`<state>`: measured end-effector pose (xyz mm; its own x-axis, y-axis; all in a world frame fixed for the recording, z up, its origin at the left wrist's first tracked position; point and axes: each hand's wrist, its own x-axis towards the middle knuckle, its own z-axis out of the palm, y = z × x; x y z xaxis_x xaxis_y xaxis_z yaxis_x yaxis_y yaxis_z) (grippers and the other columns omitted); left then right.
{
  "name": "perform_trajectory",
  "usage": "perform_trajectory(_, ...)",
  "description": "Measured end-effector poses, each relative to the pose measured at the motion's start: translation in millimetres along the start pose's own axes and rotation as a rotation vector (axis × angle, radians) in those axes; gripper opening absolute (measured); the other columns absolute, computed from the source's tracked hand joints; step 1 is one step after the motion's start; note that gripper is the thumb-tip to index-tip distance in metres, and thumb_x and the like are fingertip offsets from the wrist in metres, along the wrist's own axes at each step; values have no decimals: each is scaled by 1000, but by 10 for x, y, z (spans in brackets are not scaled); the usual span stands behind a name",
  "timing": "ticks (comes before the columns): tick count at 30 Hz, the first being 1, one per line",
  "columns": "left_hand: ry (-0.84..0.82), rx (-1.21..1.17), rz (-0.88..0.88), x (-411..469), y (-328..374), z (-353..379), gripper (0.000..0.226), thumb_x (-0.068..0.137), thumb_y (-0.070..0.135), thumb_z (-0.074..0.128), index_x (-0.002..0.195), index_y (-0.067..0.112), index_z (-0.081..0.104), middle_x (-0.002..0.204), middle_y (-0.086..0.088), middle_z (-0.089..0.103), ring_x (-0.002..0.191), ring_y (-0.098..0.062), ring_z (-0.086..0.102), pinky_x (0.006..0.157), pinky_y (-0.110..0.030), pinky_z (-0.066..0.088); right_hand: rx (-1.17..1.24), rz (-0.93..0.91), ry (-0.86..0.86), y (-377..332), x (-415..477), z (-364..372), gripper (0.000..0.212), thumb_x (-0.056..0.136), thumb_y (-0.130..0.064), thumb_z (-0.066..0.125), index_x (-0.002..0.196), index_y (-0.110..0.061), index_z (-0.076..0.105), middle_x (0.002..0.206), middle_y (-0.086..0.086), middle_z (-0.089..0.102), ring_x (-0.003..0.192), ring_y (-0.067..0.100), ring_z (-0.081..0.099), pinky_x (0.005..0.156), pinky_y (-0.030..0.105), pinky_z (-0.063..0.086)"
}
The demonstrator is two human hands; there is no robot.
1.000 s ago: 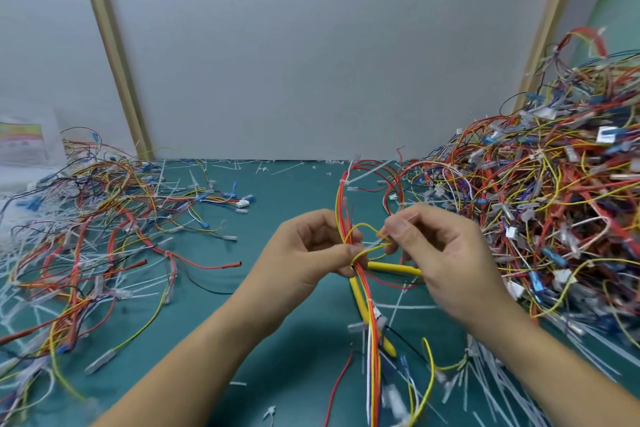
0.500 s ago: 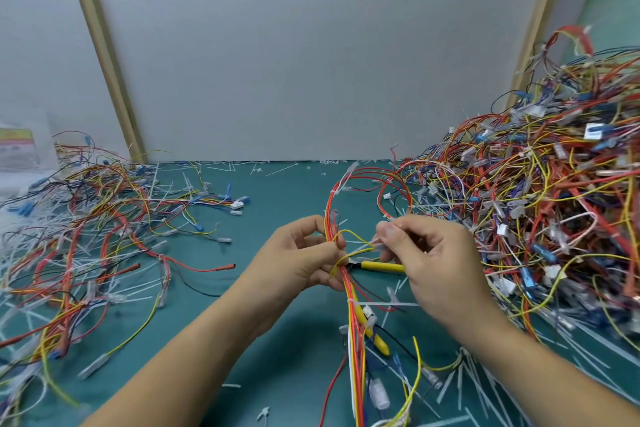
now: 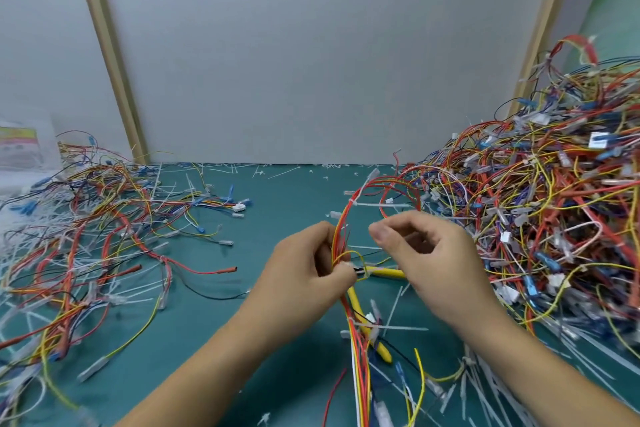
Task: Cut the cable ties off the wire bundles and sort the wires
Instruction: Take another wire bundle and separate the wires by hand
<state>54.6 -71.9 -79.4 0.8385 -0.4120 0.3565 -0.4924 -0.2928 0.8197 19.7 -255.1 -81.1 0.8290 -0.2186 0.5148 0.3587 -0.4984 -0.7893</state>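
Lying at the left of the green table (image 3: 284,208), the loose wires (image 3: 86,236) look like the sorted lot. The left hand (image 3: 304,281) keeps its fingers curled round the red-and-yellow wire bundle (image 3: 341,222), held just above the yellow-handled cutters (image 3: 388,273). The right hand (image 3: 436,263) has let go of the yellow loop (image 3: 349,252) and drawn up and away. Its thumb and forefinger nearly meet, but I cannot tell whether they pinch anything. It probably needs the cutters next. The tangled heap (image 3: 540,225) waits at right.
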Motion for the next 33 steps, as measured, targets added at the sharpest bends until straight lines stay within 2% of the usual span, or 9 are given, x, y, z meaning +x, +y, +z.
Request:
perform_trajectory(3,23,172,112,-13,11,77,13,73,25,56,75,12,53,62,-4,50,55,-13,42,54,-33,40,27,-39,14,-47,11,3,34,83,-66,61,82,-33,71,70,2,68,64,24,62,58,43,53)
perform_trajectory(5,17,231,136,-23,8,93,12,76,22,58,78,11,53,64,-4,52,59,-18,47,58,-40,45,67,-38,15,-45,10,13,29,90,-56,59,82,-31,72,73,1,70,63,20,62,58,45,53)
perform_trajectory(9,12,228,187,-43,11,87,15,84,25,66,77,16,56,61,0,55,60,-15,52,61,-41,47,128,-20,23,-4,38,-5,24,100,-23,59,82,-26,74,77,-4,73,67,7,65,64,27,52)
perform_trajectory(12,142,68,115,-14,61,25,24,83,43,62,75,21,61,64,4,63,62,-15,61,61,-39,52,133,-56,-27,-25,5,19,23,100,-20,58,84,-26,74,76,-5,72,69,1,64,64,15,50)
perform_trajectory(16,213,-132,-7,49,91,-41,23,81,44,61,85,22,69,77,6,67,79,-18,65,72,-52,54,126,-73,-63,-76,-36,66,20,100,-25,58,88,-25,75,81,-6,73,75,5,66,67,18,51)
perform_trajectory(21,74,-256,-31,85,73,-43,23,85,38,65,81,18,75,78,-17,63,73,-15,53,65,-32,43,65,-136,-123,-125,-63,120,17,99,-25,60,91,-25,75,82,-11,72,77,5,67,68,18,50)
perform_trajectory(25,76,-329,-30,104,42,-42,15,92,13,66,80,5,70,64,6,62,64,-3,55,60,-11,41,57,-148,-148,-150,-84,132,16,97,-25,61,91,-28,75,82,-13,73,80,7,69,70,18,51)
perform_trajectory(30,104,-303,-37,107,26,-36,17,92,14,67,77,6,68,66,-3,58,65,-10,50,58,-15,39,63,-102,-130,-145,-88,133,21,95,-24,66,76,-19,74,69,0,69,66,19,66,66,43,53)
perform_trajectory(33,99,-269,-45,101,20,-35,24,81,30,65,76,7,67,67,-5,56,65,-12,48,60,-22,38,69,-87,-146,-159,-87,117,26,95,-16,67,69,-14,71,61,5,65,56,15,60,59,33,48)
